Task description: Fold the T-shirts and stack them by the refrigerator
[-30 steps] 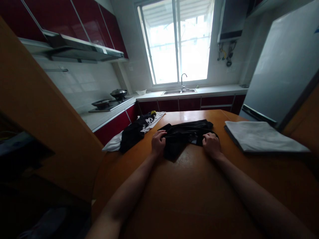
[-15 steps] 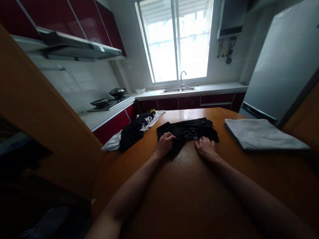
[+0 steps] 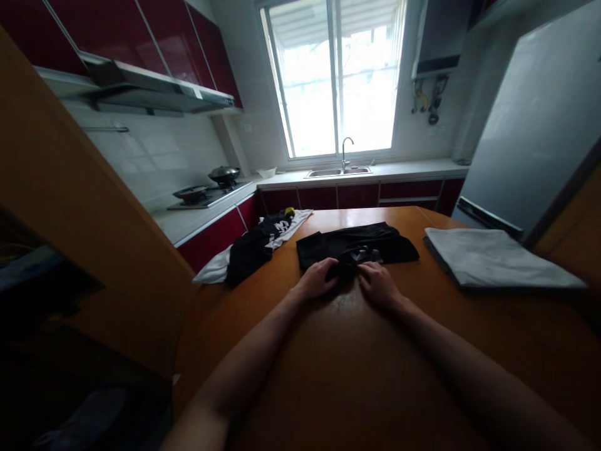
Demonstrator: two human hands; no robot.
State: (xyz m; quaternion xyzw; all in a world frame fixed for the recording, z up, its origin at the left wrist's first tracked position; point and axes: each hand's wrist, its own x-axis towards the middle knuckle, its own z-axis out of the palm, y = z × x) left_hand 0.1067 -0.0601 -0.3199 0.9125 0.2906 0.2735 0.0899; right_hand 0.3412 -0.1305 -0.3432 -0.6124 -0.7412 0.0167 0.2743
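Note:
A black T-shirt (image 3: pixel 357 238) with a small grey print lies partly bunched on the wooden table in front of me. My left hand (image 3: pixel 319 279) is closed on its near edge, fingers curled over the dark cloth. Close beside it, my right hand (image 3: pixel 379 283) pinches the same near edge just below the print. Between the two hands the fabric is gathered, and the fingertips are partly hidden in it.
The wooden table (image 3: pixel 338 363) has a rounded edge. At its left edge lie black and white clothes (image 3: pixel 256 250); a folded white cloth (image 3: pixel 498 257) is on the right. Beyond are a sink (image 3: pixel 323 172), a stove with pans (image 3: pixel 190 195) and a fridge (image 3: pixel 535 125).
Both hands have come closer together at the near edge of the T-shirt. Its hanging near flap has been drawn up, and the right side lies flatter and further right.

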